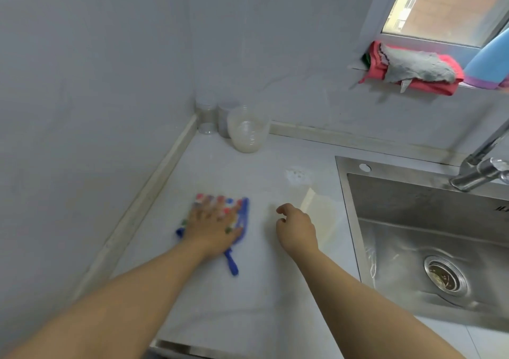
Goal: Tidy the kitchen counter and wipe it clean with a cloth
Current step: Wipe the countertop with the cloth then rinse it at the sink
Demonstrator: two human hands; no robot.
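Observation:
A small cloth (242, 215) with a blue border and coloured dots lies flat on the pale counter (220, 303), blurred by motion. My left hand (213, 225) presses down on it with spread fingers. My right hand (296, 227) hovers just to the right of the cloth, fingers loosely curled and holding nothing. A wet, shiny patch (314, 207) and a whitish smear (297, 175) mark the counter beyond my right hand.
Several clear plastic containers (246, 129) stand in the back corner. A steel sink (427, 243) with a tap (479, 171) takes up the right side. Red and grey rags (413, 69) lie on the window ledge above. A wall runs along the left.

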